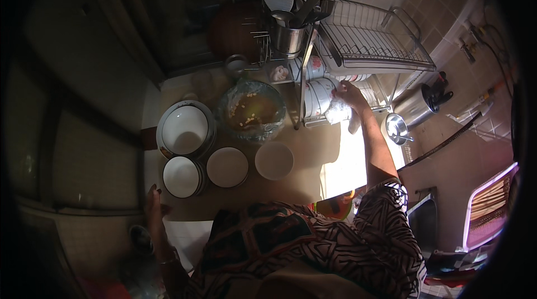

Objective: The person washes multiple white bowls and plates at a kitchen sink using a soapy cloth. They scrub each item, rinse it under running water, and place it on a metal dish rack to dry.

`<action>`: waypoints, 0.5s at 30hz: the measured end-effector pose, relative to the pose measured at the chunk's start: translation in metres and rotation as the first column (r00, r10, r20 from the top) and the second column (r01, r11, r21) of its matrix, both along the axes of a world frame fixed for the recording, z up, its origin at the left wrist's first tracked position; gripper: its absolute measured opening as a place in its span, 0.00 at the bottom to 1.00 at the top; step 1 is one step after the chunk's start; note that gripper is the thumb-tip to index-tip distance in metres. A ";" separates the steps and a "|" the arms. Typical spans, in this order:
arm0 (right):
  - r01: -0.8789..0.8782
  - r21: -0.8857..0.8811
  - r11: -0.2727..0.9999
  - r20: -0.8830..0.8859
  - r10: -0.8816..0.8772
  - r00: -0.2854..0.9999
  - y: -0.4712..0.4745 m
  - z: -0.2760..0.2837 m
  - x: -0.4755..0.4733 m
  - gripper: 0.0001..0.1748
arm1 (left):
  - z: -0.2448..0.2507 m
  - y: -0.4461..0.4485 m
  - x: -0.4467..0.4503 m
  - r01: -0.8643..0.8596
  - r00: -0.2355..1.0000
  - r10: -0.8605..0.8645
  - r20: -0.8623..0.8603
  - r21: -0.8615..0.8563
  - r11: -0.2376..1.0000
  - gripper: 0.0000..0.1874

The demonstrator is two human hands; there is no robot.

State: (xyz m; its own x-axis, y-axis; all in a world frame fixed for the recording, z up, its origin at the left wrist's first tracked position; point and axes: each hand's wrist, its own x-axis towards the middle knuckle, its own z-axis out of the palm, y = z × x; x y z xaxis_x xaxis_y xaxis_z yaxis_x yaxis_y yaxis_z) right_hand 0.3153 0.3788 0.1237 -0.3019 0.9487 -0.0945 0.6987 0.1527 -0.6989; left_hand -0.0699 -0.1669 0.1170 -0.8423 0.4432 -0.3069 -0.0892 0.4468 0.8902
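My right hand (351, 94) reaches into the lower level of a metal dish rack (309, 68). It grips a crumpled white cloth (339, 113), overexposed by sunlight, against the stacked patterned bowls (316, 98); whether it also touches a bowl is hidden. My left hand (155, 204) is raised at the counter's left edge, fingers apart and holding nothing. Nearest to it is a stack of white bowls (181, 176). Two more round white dishes, one dish (227, 167) and another (274, 160), sit in a row to its right. Behind them a large white bowl (184, 127) rests inside a wider one.
A green-rimmed basin (251, 110) with clear plastic film holds brown liquid and pale bits. A steel utensil holder (289, 41) stands behind it. The wire upper shelf (369, 39) overhangs my right hand. At right are a small metal bowl (396, 128) and a chopstick basket (488, 206).
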 end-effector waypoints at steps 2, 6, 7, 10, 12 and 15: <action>-0.049 0.042 0.998 0.132 0.043 0.990 0.016 -0.007 0.009 0.37 | 0.006 -0.005 -0.003 -0.041 0.999 0.041 -0.014 0.014 0.999 0.36; 0.106 -0.006 0.994 -0.084 -0.106 0.991 0.024 -0.034 0.026 0.43 | 0.026 -0.002 0.005 -0.105 0.986 0.115 -0.118 0.091 0.990 0.32; 0.204 -0.004 0.979 -0.104 -0.203 0.974 0.021 -0.041 0.029 0.42 | 0.033 0.001 0.008 -0.114 0.978 0.131 -0.164 0.109 0.987 0.32; 0.319 0.198 0.927 -0.141 -0.295 0.945 0.006 -0.046 0.034 0.39 | 0.053 0.017 0.012 -0.143 0.958 0.190 -0.213 0.218 0.965 0.27; 0.399 0.302 0.866 -0.146 -0.371 0.917 -0.007 -0.035 0.044 0.37 | 0.065 0.028 0.016 -0.086 0.947 0.173 -0.270 0.306 0.948 0.25; 0.455 0.248 0.855 -0.248 -0.399 0.883 -0.033 -0.005 0.066 0.34 | 0.075 0.045 0.027 0.099 0.957 0.038 -0.287 0.446 0.890 0.23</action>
State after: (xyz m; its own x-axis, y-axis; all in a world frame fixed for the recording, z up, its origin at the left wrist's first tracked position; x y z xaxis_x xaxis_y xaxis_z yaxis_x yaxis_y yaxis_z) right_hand 0.3818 0.3457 0.1191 0.1548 0.9627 0.2218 0.6078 0.0841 -0.7897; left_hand -0.0430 -0.1222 0.1921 -0.8459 0.5023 0.1792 0.2009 -0.0110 0.9795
